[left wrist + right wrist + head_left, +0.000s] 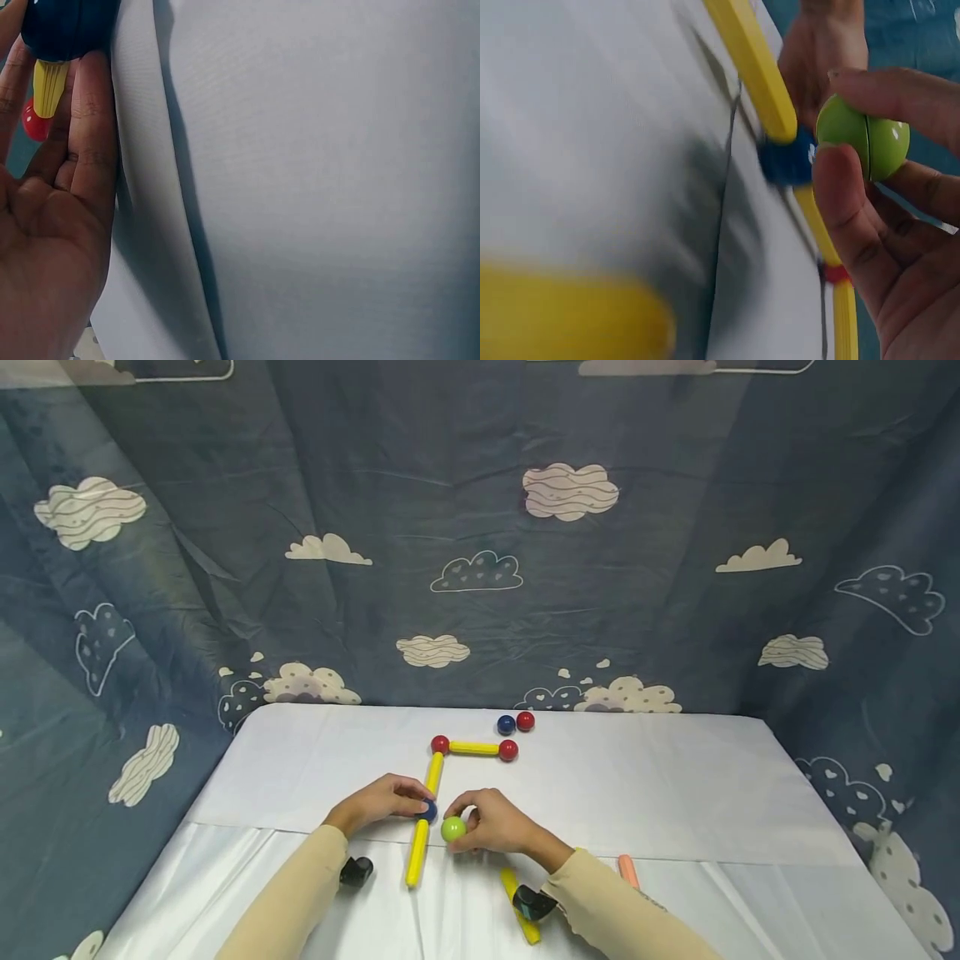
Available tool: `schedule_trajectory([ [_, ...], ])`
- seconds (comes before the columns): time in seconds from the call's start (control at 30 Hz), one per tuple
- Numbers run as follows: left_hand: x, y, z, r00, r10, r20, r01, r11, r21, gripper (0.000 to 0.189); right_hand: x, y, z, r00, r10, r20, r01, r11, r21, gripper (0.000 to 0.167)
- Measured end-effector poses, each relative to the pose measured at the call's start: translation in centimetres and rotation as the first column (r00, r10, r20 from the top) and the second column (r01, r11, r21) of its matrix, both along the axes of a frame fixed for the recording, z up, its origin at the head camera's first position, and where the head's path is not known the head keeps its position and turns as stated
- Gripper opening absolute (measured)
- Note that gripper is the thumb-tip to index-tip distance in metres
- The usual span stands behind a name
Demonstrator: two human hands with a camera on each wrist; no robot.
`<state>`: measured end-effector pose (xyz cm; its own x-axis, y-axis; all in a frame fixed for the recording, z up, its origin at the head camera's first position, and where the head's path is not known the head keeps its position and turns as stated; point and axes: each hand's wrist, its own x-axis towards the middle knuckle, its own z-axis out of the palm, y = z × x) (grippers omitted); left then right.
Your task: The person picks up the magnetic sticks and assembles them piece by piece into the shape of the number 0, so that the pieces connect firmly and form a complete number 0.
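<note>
In the head view, my left hand [386, 797] holds a blue ball [427, 811] between thumb and fingers. That ball sits between two yellow rods: one yellow rod [417, 856] runs toward me, and another [434, 774] leads away to a red ball [440, 744]. From there a third yellow rod [474, 748] reaches right to a second red ball [508, 750]. My right hand [495, 822] pinches a lime green ball [453, 829], just right of the blue one and apart from it. The right wrist view shows thumb and fingertips around the green ball [889, 146].
A loose blue ball [506, 725] and red ball [525, 721] lie together near the table's back edge. Under my right forearm is a yellow rod [530, 931], partly hidden by the wrist camera [534, 903]. A coral rod [628, 870] shows beyond that sleeve.
</note>
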<state>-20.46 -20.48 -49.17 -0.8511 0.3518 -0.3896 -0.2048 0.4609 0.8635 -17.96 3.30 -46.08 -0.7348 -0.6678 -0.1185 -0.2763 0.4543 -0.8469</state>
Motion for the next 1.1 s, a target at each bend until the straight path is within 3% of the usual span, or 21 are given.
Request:
schedule_trajectory([
  [0.17,-0.1,-0.2,0.0,0.999,-0.035,-0.004,0.035,0.999,0.027,0.030,1.0,-1.9,0.0,0.993,0.116,-0.037,-0.117,0.993,-0.021,0.035],
  [0.33,0.1,-0.2,0.1,0.999,-0.052,-0.013,0.052,0.997,0.055,0.030,2.2,-3.5,-0.2,0.970,0.221,-0.106,-0.224,0.974,-0.019,0.035],
  [0.4,0.1,-0.2,0.2,0.999,-0.047,-0.017,0.048,0.998,0.050,0.029,2.6,-4.2,-0.2,0.952,0.265,-0.156,-0.268,0.963,0.000,0.034],
  [0.57,-0.2,-0.2,0.2,1.000,-0.031,-0.006,0.031,0.999,0.031,0.028,3.8,-5.4,-0.3,0.879,0.381,-0.286,-0.365,0.925,0.110,0.034],
  [0.87,-0.2,0.0,0.1,1.000,-0.020,0.008,0.020,0.999,0.026,0.030,4.6,-6.0,-0.8,0.804,0.482,-0.348,-0.419,0.875,0.244,0.034],
  [1.1,0.1,-0.1,0.2,1.000,-0.014,-0.001,0.014,1.000,0.017,0.029,4.8,-6.1,-1.0,0.782,0.502,-0.369,-0.405,0.860,0.311,0.036],
])
